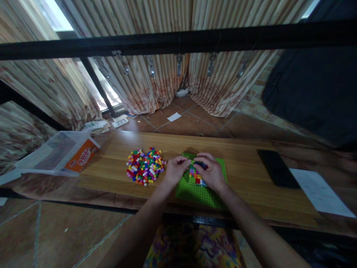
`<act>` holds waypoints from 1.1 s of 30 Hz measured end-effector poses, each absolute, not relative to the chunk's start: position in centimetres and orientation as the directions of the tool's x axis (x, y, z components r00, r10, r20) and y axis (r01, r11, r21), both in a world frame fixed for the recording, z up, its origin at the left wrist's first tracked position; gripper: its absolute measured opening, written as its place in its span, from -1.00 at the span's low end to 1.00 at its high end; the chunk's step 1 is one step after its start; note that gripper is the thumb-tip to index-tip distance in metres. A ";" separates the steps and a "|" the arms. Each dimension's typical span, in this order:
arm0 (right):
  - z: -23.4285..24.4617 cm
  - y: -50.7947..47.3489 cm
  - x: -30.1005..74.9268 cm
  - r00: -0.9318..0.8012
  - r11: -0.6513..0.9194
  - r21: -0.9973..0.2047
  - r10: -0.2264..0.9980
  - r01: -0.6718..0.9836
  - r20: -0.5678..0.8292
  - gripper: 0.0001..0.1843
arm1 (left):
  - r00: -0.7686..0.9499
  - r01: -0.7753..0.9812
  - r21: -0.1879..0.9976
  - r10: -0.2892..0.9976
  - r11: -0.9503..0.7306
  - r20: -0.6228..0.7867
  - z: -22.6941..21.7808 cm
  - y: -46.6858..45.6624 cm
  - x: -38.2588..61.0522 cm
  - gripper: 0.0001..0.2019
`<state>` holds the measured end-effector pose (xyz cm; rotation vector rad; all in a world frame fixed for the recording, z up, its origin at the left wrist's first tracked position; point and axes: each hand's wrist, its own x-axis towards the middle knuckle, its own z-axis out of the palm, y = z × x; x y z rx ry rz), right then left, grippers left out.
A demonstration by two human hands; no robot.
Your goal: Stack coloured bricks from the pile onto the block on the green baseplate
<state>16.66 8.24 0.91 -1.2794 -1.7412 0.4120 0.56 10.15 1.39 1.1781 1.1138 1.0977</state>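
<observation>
A green studded baseplate (203, 195) lies on the wooden table in front of me, with a patch of multicoloured toy bricks (196, 176) built up on its middle. My left hand (176, 169) is at the patch's upper left, thumb and forefinger pinched together around something too small to make out. Over the right side of the patch rests my right hand (212, 173), its fingers curled onto the bricks and hiding some of them. What its fingertips press or hold cannot be seen. Left of the baseplate is a pile of loose small bricks (145, 166).
A clear plastic box (50, 152) with an orange label stands at the table's left end. A black phone-like slab (277, 169) and a white sheet of paper (320, 191) lie to the right. A dark metal bar (167, 42) crosses in front of the curtains.
</observation>
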 end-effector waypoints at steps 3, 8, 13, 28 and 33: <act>1.0 8.2 16.7 -0.054 0.398 -0.710 0.889 0.581 0.454 -0.87 | 0.081 -0.047 0.998 0.996 0.052 -0.049 1.1 10.0 1.0 -0.78; 1.1 8.2 16.6 -0.040 0.384 -0.722 0.895 0.576 0.444 -0.89 | -0.006 -0.012 1.000 1.000 0.011 -0.011 0.5 9.8 1.8 -0.81; 1.0 8.3 16.6 -0.022 0.371 -0.730 0.898 0.574 0.439 -0.87 | -0.026 0.029 0.999 0.999 0.025 -0.024 0.4 9.8 2.0 -0.82; 0.9 8.6 16.8 -0.052 0.286 -0.788 0.950 0.546 0.309 -0.74 | -0.052 0.061 0.996 0.997 0.063 -0.059 1.1 9.9 2.5 -0.92; 0.9 8.5 16.6 -0.046 0.282 -0.786 0.950 0.549 0.309 -0.71 | -0.065 0.057 0.998 0.997 0.035 -0.031 1.0 9.9 2.6 -0.93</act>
